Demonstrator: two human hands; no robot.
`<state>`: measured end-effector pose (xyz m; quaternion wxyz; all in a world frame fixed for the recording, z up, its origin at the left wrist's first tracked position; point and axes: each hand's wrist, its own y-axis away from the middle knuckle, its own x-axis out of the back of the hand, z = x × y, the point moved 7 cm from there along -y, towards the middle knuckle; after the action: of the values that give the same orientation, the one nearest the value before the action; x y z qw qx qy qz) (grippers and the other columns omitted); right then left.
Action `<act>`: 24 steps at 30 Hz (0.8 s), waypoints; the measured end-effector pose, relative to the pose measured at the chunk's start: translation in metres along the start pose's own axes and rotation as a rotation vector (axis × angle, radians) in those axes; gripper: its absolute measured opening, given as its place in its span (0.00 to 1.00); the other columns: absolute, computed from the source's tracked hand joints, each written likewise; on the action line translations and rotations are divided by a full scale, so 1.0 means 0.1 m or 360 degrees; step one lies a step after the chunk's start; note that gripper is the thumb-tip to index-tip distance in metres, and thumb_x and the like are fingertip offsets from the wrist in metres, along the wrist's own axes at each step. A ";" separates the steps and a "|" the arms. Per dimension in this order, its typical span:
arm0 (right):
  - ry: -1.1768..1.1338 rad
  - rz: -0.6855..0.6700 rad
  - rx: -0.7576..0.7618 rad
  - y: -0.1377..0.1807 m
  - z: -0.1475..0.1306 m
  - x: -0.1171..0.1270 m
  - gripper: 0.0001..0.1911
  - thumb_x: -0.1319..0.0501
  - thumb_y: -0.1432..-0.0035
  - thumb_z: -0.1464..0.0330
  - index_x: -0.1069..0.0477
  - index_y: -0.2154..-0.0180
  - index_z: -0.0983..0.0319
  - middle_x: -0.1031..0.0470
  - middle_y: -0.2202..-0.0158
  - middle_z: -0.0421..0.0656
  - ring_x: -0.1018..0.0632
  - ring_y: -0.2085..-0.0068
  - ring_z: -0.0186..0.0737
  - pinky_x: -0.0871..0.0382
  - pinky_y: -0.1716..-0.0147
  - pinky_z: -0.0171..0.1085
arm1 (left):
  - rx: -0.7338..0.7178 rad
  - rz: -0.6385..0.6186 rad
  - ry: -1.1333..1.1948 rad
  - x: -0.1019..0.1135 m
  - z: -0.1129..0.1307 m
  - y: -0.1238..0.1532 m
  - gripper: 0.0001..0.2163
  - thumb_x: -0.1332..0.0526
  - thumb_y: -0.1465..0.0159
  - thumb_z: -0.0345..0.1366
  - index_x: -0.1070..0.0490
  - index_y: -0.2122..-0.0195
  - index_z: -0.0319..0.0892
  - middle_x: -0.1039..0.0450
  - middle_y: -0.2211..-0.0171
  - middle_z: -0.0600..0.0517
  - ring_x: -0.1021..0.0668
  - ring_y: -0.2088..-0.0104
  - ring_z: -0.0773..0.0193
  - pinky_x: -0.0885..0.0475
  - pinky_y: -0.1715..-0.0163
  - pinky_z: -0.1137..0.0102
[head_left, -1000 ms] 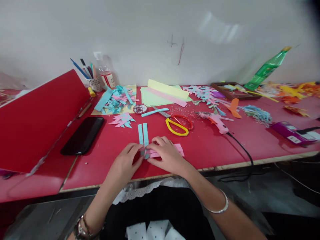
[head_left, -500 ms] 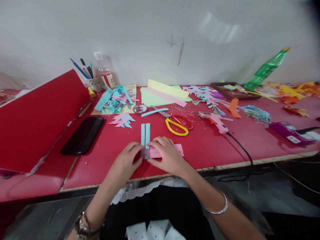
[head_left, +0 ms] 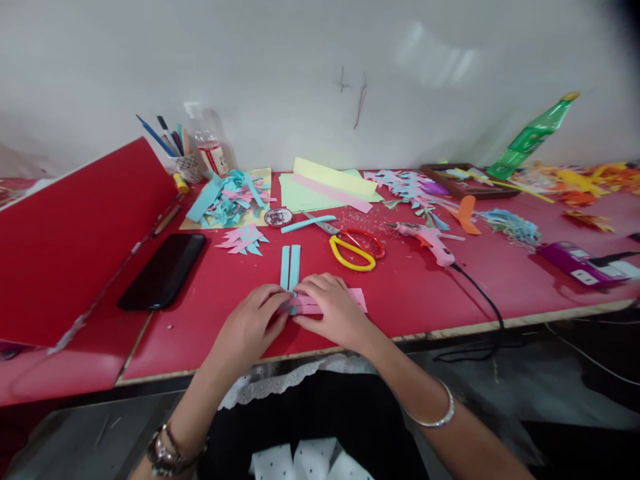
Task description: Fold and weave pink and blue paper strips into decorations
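Note:
Two blue paper strips (head_left: 290, 266) lie side by side on the red table (head_left: 420, 293), pointing away from me. Pink paper strips (head_left: 357, 299) cross them at their near end. My left hand (head_left: 249, 331) pinches the crossing from the left with fingers closed. My right hand (head_left: 333, 311) presses down on the pink strips with curled fingers and covers most of them. The crossing itself is largely hidden between my fingertips.
Yellow-and-red scissors (head_left: 356, 250), a pink glue gun (head_left: 429, 241) with a black cord, a black phone (head_left: 163, 270), a raised red board (head_left: 75, 233), heaps of cut paper (head_left: 233, 199), yellow sheets (head_left: 325, 187), a pen cup (head_left: 186, 167), a green bottle (head_left: 533, 137) and a purple device (head_left: 580, 261) surround my hands.
The blue strips have shifted slightly to the right and closer together against the pink strips. Both hands stay at the crossing with small finger movements.

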<state>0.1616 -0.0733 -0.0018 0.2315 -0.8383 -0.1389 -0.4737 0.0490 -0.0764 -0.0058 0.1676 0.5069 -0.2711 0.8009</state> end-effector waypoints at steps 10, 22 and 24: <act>0.0026 -0.0074 0.0049 -0.08 0.03 0.03 0.18 0.41 0.51 0.65 0.38 0.56 0.60 0.33 0.59 0.43 0.35 0.57 0.40 0.49 0.56 0.40 | 0.0052 0.0050 0.0180 0.04 0.04 0.05 0.13 0.51 0.41 0.32 0.39 0.55 0.43 0.39 0.55 0.46 0.32 0.55 0.62 0.34 0.56 0.66; 0.0029 -0.0072 0.0068 -0.09 0.03 0.08 0.20 0.41 0.51 0.64 0.39 0.55 0.59 0.32 0.57 0.44 0.34 0.56 0.40 0.52 0.54 0.41 | 0.0263 0.0137 0.0377 0.06 -0.01 0.00 0.14 0.55 0.39 0.31 0.43 0.52 0.42 0.41 0.53 0.45 0.34 0.53 0.62 0.36 0.54 0.64; 0.0037 -0.0081 0.0077 -0.09 0.03 0.08 0.21 0.41 0.51 0.64 0.39 0.55 0.60 0.32 0.57 0.44 0.34 0.56 0.40 0.51 0.54 0.41 | 0.0261 0.0151 0.0319 0.08 -0.01 0.02 0.13 0.54 0.40 0.32 0.42 0.53 0.42 0.40 0.54 0.45 0.34 0.53 0.61 0.35 0.55 0.64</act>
<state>0.1638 -0.0637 0.0063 0.2410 -0.8232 -0.1690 -0.4856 0.0435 -0.0775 0.0000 0.1137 0.4230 -0.2102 0.8740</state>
